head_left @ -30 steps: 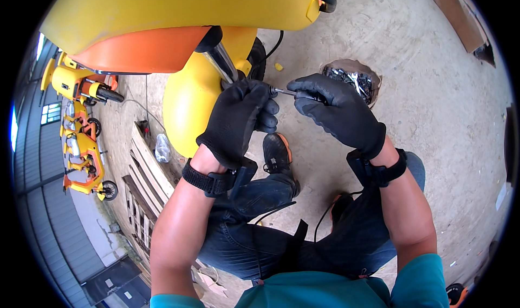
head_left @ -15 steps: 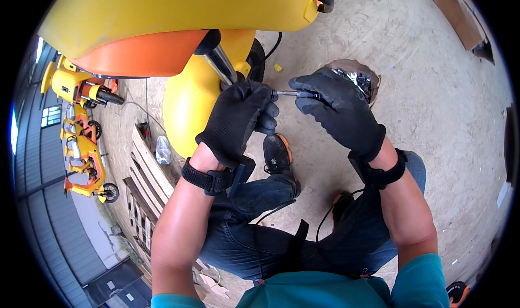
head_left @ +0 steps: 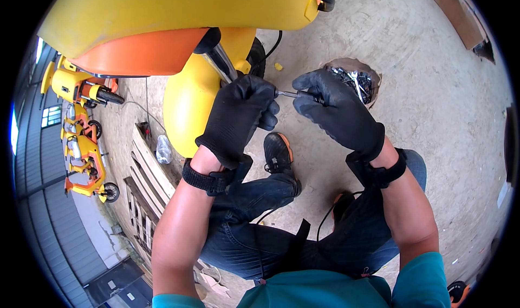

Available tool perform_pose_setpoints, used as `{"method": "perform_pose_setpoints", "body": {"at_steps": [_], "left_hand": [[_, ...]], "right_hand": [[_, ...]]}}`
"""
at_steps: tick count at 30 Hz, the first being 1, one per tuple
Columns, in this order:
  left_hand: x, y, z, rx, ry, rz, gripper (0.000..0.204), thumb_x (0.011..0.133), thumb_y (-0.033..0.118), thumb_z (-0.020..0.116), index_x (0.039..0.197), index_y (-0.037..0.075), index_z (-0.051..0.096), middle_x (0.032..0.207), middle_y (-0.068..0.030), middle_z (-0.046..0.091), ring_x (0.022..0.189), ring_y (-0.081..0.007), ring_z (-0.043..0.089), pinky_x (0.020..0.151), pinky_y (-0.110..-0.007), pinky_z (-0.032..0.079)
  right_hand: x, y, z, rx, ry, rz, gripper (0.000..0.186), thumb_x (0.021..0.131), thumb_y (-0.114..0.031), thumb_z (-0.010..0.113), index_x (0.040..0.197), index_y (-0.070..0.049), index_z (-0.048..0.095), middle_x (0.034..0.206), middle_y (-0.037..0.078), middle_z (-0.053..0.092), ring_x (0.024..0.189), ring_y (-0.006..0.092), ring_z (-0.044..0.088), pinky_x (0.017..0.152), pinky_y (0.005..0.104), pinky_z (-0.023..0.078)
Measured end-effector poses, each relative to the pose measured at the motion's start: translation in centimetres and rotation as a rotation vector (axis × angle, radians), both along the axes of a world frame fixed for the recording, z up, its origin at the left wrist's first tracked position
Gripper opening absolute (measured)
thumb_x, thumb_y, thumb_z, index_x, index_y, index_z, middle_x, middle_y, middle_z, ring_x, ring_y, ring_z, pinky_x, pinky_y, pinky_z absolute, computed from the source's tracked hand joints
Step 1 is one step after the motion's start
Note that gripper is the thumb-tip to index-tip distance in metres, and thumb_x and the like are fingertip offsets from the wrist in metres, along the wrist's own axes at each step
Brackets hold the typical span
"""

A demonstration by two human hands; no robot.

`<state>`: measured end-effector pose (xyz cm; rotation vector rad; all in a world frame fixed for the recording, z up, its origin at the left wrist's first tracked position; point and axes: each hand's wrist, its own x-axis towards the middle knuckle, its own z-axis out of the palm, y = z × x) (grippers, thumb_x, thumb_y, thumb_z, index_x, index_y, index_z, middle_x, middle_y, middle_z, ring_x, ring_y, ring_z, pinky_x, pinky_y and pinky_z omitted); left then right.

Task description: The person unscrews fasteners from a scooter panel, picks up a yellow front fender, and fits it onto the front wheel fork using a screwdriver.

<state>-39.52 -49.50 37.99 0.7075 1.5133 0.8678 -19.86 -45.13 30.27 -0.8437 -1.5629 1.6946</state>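
Observation:
My left hand [head_left: 236, 116], in a black glove, is closed against the yellow mudguard [head_left: 192, 105] beside the chrome fork tube [head_left: 222, 60] of a yellow and orange scooter [head_left: 162, 15]. My right hand [head_left: 336, 113], also gloved in black, grips a thin metal tool [head_left: 290, 94] whose tip reaches the left hand's fingers. What the left fingers pinch is hidden. Both hands are above my bent knees in dark jeans.
A brown bowl [head_left: 368, 72] of metal screws and small parts sits on the concrete floor just behind my right hand. A wooden pallet [head_left: 146, 183] lies at the left. Several yellow scooters [head_left: 81, 140] are parked far left. A board [head_left: 457, 13] lies upper right.
Both hands have stayed together at the mudguard, shifting slightly; the right hand keeps the tool pointed at the left fingers.

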Motion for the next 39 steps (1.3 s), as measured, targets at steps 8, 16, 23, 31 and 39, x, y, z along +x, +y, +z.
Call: {"method": "perform_pose_setpoints", "body": {"at_steps": [8,16,23,31,39], "left_hand": [[0.5,0.0,-0.4,0.031,0.049,0.023,0.013,0.099,0.014,0.059,0.098,0.001,0.060,0.076,-0.0057,0.062,0.062,-0.0124,0.059,0.059,-0.026,0.051],[0.0,-0.1,-0.9,0.026,0.109,-0.025,0.017,0.100,0.018,0.059,0.095,0.002,0.061,0.075,-0.0043,0.061,0.062,-0.0124,0.058,0.058,-0.026,0.048],[-0.8,-0.1,-1.7,0.025,-0.340,0.129,0.038,0.104,0.036,0.053,0.098,0.000,0.062,0.075,-0.0063,0.063,0.061,-0.0139,0.060,0.059,-0.027,0.051],[-0.1,-2.0,5.1,0.256,0.577,-0.072,0.019,0.093,0.018,0.071,0.096,-0.001,0.066,0.076,-0.0029,0.065,0.068,-0.0063,0.058,0.060,-0.023,0.047],[-4.7,-2.1,4.0,0.181,1.394,-0.220,0.105,0.067,0.022,0.091,0.149,-0.003,0.030,0.130,-0.0227,0.049,0.104,-0.0302,0.062,0.070,-0.035,0.059]], "right_hand": [[0.2,0.3,-0.2,-0.085,-0.025,0.053,0.025,0.092,-0.010,0.068,0.114,-0.002,0.062,0.092,0.002,0.062,0.076,0.0059,0.056,0.067,0.0221,0.049],[-0.2,0.1,0.0,-0.102,-0.068,0.030,0.020,0.095,-0.017,0.063,0.107,-0.001,0.064,0.076,0.002,0.060,0.068,0.0077,0.054,0.063,0.0264,0.047],[-0.4,0.4,-0.8,-0.343,0.061,0.078,0.023,0.100,-0.020,0.059,0.113,-0.003,0.064,0.082,-0.003,0.057,0.064,0.0035,0.048,0.055,0.0201,0.042],[-0.3,1.0,-1.8,-0.400,0.124,0.060,0.024,0.100,-0.023,0.059,0.112,-0.003,0.064,0.083,-0.002,0.056,0.065,0.0044,0.047,0.058,0.0206,0.042],[-2.2,1.4,-4.0,-0.413,0.126,0.055,0.029,0.099,-0.025,0.060,0.114,-0.001,0.064,0.082,-0.004,0.054,0.068,0.0051,0.045,0.060,0.0211,0.041]]}}
